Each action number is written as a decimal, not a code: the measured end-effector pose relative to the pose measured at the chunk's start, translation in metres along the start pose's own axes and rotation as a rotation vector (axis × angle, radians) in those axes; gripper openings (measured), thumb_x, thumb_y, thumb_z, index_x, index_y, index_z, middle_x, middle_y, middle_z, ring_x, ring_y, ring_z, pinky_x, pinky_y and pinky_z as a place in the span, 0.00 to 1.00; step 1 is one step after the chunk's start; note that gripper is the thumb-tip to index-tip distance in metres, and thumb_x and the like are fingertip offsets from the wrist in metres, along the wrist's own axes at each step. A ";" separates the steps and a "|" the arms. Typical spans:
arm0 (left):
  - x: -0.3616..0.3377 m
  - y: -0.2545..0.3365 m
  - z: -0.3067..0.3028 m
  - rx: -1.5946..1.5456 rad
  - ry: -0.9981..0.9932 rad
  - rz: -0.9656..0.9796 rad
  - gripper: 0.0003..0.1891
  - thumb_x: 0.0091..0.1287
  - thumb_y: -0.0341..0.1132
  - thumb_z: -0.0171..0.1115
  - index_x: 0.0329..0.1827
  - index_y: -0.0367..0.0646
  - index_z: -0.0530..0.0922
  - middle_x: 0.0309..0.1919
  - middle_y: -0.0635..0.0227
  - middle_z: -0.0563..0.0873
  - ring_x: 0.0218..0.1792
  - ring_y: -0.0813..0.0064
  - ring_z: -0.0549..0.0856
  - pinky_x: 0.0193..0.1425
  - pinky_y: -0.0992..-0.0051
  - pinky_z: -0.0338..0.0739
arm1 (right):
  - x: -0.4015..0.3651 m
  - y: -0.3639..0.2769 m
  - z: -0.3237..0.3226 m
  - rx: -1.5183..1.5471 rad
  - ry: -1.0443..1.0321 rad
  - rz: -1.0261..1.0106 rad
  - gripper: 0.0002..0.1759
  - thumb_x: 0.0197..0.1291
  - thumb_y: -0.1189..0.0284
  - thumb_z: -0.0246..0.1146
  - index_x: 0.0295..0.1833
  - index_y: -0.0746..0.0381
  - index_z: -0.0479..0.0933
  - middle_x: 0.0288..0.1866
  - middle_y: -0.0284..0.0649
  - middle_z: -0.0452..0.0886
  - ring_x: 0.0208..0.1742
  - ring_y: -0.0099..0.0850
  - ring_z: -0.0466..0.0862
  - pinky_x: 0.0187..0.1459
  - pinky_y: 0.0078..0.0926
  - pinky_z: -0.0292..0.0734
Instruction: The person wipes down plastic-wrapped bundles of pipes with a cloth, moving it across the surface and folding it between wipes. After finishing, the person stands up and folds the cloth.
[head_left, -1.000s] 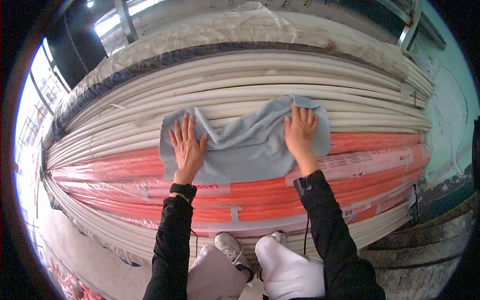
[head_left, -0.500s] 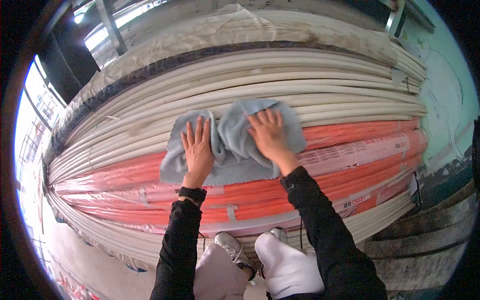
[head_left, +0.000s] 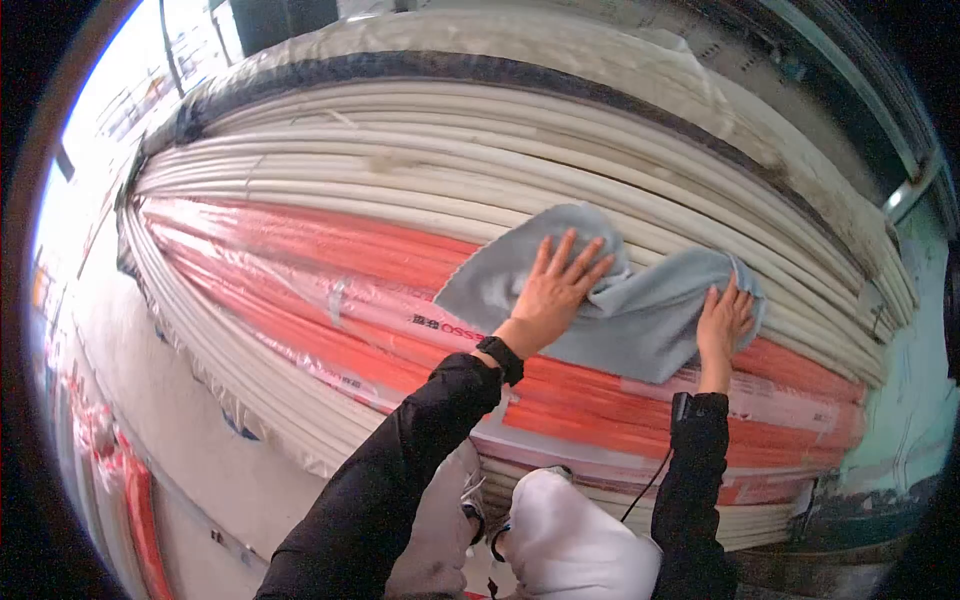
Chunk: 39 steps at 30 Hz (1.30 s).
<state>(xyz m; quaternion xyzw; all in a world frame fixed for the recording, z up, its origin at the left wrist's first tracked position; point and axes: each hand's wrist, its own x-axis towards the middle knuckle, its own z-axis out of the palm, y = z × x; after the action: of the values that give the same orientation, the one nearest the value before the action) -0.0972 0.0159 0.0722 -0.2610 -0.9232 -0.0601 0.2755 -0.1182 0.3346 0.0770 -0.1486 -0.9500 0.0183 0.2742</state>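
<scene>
A grey cloth [head_left: 650, 335], rumpled with folds in its middle, lies across a stack of long pipes. My left hand [head_left: 552, 290] rests flat on the cloth's left half, fingers spread. Near the right end of the cloth, my right hand [head_left: 726, 322] lies on it with the fingers stretched out. Beneath the cloth run cream-white pipes [head_left: 420, 185] on the far side and red pipes [head_left: 380, 250] in clear printed wrapping on the near side. What the cloth covers directly is hidden.
A dusty plastic sheet [head_left: 520, 40] with a dark edge covers the back of the stack. More white pipes [head_left: 290, 405] lie along the near side, by my legs. A metal post [head_left: 908, 195] and a pale green wall [head_left: 905, 400] stand at the right. Red-wrapped items [head_left: 140, 500] lie at lower left.
My view has turned, with the stack now slanting down to the right. Both hands and the cloth have shifted right along the pipes, and my hands are farther apart.
</scene>
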 end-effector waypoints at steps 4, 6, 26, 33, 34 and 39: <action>-0.010 -0.001 0.007 0.041 0.005 0.054 0.38 0.68 0.39 0.60 0.83 0.61 0.59 0.84 0.68 0.57 0.81 0.50 0.57 0.83 0.41 0.50 | -0.009 -0.019 -0.002 -0.026 0.067 -0.037 0.32 0.77 0.57 0.52 0.76 0.65 0.61 0.75 0.56 0.65 0.78 0.58 0.61 0.74 0.66 0.55; -0.011 -0.004 0.005 -0.020 0.000 0.061 0.38 0.68 0.39 0.60 0.83 0.63 0.59 0.84 0.69 0.57 0.82 0.51 0.57 0.83 0.41 0.49 | -0.010 -0.034 -0.003 -0.050 0.013 -0.016 0.29 0.76 0.61 0.55 0.74 0.65 0.63 0.74 0.56 0.65 0.75 0.61 0.63 0.73 0.65 0.56; -0.047 -0.016 0.007 -0.082 -0.128 0.155 0.28 0.69 0.39 0.57 0.74 0.51 0.74 0.53 0.73 0.84 0.56 0.66 0.77 0.72 0.58 0.65 | -0.078 -0.145 -0.027 0.163 -0.102 -0.364 0.37 0.60 0.74 0.64 0.77 0.57 0.66 0.69 0.57 0.68 0.73 0.62 0.64 0.73 0.64 0.57; -0.079 -0.052 0.009 -0.079 -0.060 0.041 0.31 0.68 0.40 0.59 0.74 0.36 0.69 0.70 0.51 0.74 0.74 0.51 0.69 0.83 0.53 0.55 | -0.068 -0.147 -0.029 0.150 -0.075 -0.358 0.37 0.59 0.71 0.67 0.76 0.54 0.68 0.66 0.55 0.73 0.70 0.58 0.68 0.70 0.63 0.59; -0.088 -0.058 0.011 -0.091 -0.068 -0.019 0.32 0.68 0.40 0.61 0.74 0.35 0.69 0.71 0.51 0.73 0.75 0.51 0.68 0.83 0.53 0.55 | -0.070 -0.147 -0.027 0.138 -0.061 -0.353 0.37 0.59 0.71 0.67 0.76 0.54 0.68 0.66 0.55 0.73 0.69 0.58 0.68 0.70 0.63 0.59; -0.122 -0.077 0.001 -0.186 -0.077 -0.319 0.35 0.70 0.41 0.63 0.76 0.31 0.63 0.74 0.44 0.69 0.78 0.42 0.62 0.84 0.52 0.54 | -0.077 -0.153 -0.030 0.181 -0.008 -0.352 0.35 0.60 0.69 0.66 0.75 0.51 0.71 0.63 0.53 0.74 0.65 0.57 0.70 0.69 0.63 0.60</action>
<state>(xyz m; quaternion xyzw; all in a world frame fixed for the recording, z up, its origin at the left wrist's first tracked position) -0.0497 -0.1044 0.0081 -0.1376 -0.9533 -0.1779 0.2016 -0.0821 0.1645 0.0808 0.0453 -0.9569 0.0561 0.2814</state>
